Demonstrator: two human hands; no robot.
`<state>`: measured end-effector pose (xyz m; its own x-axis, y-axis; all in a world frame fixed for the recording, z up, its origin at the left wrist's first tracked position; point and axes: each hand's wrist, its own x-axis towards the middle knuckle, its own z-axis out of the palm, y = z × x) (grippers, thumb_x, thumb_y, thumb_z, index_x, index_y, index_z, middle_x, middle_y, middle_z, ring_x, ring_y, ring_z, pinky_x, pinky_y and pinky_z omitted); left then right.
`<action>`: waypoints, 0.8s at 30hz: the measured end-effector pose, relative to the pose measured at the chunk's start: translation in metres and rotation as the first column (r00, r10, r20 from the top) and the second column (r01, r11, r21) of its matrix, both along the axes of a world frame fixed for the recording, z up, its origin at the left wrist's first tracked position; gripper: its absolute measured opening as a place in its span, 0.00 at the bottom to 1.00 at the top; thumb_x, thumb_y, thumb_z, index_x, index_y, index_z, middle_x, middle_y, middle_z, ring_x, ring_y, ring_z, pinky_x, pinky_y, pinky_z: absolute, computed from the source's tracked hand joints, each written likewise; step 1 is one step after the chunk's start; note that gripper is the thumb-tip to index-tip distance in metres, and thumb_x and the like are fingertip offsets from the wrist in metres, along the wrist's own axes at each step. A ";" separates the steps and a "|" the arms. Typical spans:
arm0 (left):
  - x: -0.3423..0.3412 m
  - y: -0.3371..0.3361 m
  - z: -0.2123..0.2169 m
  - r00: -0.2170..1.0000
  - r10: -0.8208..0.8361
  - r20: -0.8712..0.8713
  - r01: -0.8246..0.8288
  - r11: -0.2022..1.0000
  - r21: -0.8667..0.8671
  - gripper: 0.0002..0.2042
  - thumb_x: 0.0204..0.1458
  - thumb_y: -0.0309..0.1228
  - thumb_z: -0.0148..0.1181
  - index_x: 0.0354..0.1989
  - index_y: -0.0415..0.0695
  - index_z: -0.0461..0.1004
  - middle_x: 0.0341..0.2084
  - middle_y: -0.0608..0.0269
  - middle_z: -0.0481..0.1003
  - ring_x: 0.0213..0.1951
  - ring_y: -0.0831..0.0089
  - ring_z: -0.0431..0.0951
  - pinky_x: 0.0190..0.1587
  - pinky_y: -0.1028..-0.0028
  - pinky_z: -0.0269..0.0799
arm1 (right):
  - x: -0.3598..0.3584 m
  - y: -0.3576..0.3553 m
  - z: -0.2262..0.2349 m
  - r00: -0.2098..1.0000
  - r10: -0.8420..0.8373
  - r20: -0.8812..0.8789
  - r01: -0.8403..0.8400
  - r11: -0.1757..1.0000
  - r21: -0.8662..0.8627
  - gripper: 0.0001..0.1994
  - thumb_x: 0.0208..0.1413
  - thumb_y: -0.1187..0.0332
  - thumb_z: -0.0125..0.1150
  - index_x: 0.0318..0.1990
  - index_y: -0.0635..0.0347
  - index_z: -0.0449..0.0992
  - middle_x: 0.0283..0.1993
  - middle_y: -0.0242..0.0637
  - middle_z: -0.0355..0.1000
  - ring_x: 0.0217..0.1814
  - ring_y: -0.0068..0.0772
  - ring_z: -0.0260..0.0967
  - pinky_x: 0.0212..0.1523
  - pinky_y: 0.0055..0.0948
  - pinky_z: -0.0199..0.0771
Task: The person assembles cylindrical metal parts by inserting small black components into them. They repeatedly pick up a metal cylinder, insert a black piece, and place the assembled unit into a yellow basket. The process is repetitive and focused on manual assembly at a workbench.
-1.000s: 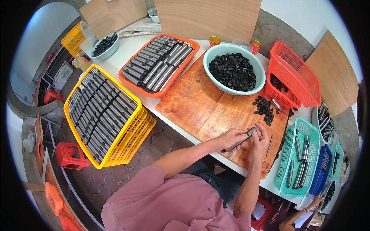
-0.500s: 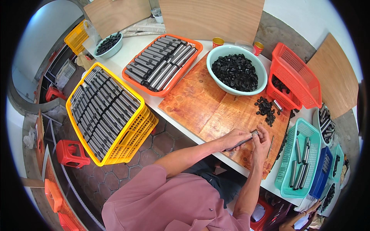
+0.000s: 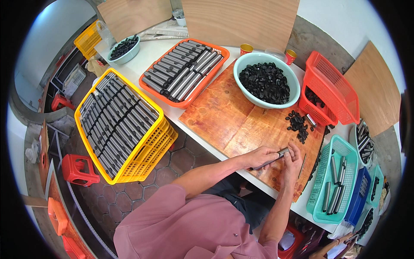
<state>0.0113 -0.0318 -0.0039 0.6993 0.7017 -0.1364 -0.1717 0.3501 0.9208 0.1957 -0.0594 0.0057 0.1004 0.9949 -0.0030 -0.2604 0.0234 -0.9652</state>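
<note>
Over the front part of a wooden board (image 3: 215, 116), my left hand (image 3: 263, 157) is closed round a grey metal tube (image 3: 282, 151) with a dark lower section. The tube slants up to the right. My right hand (image 3: 292, 162) has its thumb and fingers closed about the tube's upper end. Whether a small part also sits in those fingers is hidden. Just beyond my hands lies a loose pile of small black plastic parts (image 3: 297, 123), with a short metal tube (image 3: 310, 120) beside it. A thin rod (image 3: 302, 165) rests on the board right of my right hand.
A pale blue basin (image 3: 237, 82) of black parts stands behind. Left are an orange basket (image 3: 184, 103) and a yellow crate (image 3: 142, 153), both full of tubes. Right are red baskets (image 3: 332, 77), a green basket (image 3: 317, 190) with tubes, and another person's hand (image 3: 343, 238).
The tube has tilted a little, and more of its upper end now shows between my hands. My right fingers have shifted slightly. The whole view has moved a bit.
</note>
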 end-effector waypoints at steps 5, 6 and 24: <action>-0.001 0.004 -0.006 0.993 0.023 -0.118 -0.031 0.997 -0.069 0.15 0.69 0.44 0.51 0.45 0.44 0.73 0.31 0.68 0.74 0.28 0.80 0.75 0.27 0.76 0.75 | -0.001 0.007 0.007 0.992 0.013 0.126 0.002 0.993 -0.115 0.23 0.63 0.70 0.62 0.62 0.70 0.69 0.54 0.46 0.78 0.55 0.32 0.76 0.57 0.30 0.74; -0.002 0.004 -0.011 0.997 0.011 -0.070 -0.018 0.995 -0.102 0.15 0.69 0.44 0.52 0.48 0.44 0.73 0.32 0.68 0.74 0.28 0.80 0.75 0.28 0.76 0.75 | 0.000 0.007 0.005 0.991 0.016 0.131 -0.001 0.993 -0.115 0.22 0.62 0.69 0.63 0.62 0.70 0.70 0.54 0.47 0.78 0.56 0.33 0.75 0.57 0.31 0.74; -0.013 0.019 0.016 0.800 0.456 -0.390 0.156 0.469 0.869 0.16 0.62 0.30 0.59 0.56 0.36 0.71 0.43 0.45 0.73 0.46 0.46 0.75 0.46 0.59 0.73 | 0.011 0.021 0.016 0.930 0.035 0.367 -0.020 0.999 -0.046 0.15 0.59 0.72 0.65 0.53 0.67 0.79 0.41 0.34 0.78 0.40 0.22 0.72 0.44 0.25 0.73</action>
